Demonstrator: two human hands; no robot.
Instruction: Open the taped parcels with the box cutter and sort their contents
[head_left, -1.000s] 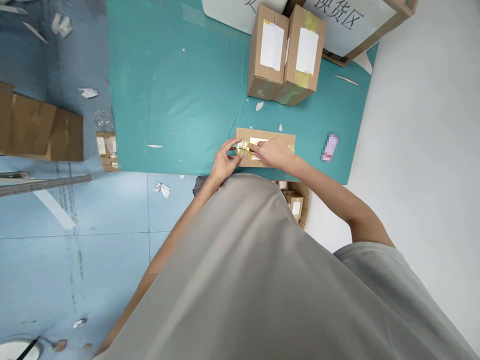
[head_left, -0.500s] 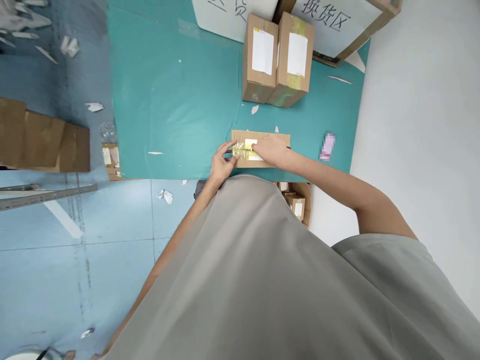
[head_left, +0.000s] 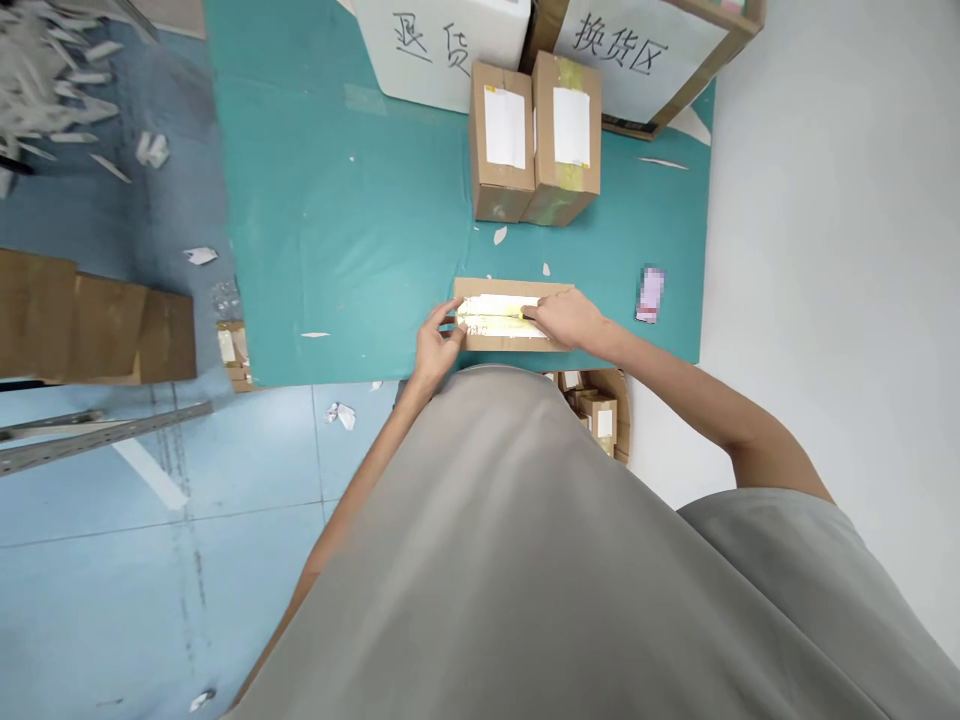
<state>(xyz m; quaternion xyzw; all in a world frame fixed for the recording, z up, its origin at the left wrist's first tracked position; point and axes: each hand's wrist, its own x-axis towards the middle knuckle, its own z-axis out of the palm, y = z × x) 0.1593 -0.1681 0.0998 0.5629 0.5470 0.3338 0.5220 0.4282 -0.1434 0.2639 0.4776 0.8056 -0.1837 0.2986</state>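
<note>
A long cardboard box (head_left: 517, 344) with shiny tape and a pale label lies near the table's front edge. At its left end is my left hand (head_left: 439, 342), thumb and fingers apart and touching the box's edge. My right hand (head_left: 568, 317) is closed over the right part of the box, around a small dark tool (head_left: 530, 313) with a yellow tip that meets the taped seam. What the tool is cannot be made out clearly.
Two labelled boxes (head_left: 502, 140) stand on the green table (head_left: 337, 230), before a white bin (head_left: 442, 50) and a large carton (head_left: 645, 60). A blurred pink item (head_left: 650, 294) lies right. Paper scraps are scattered about; open carton (head_left: 621, 400) below the edge.
My right hand has drawn back slightly to the right along the box, and the yellow-tipped tool now shows. The whole view has shifted a little.
</note>
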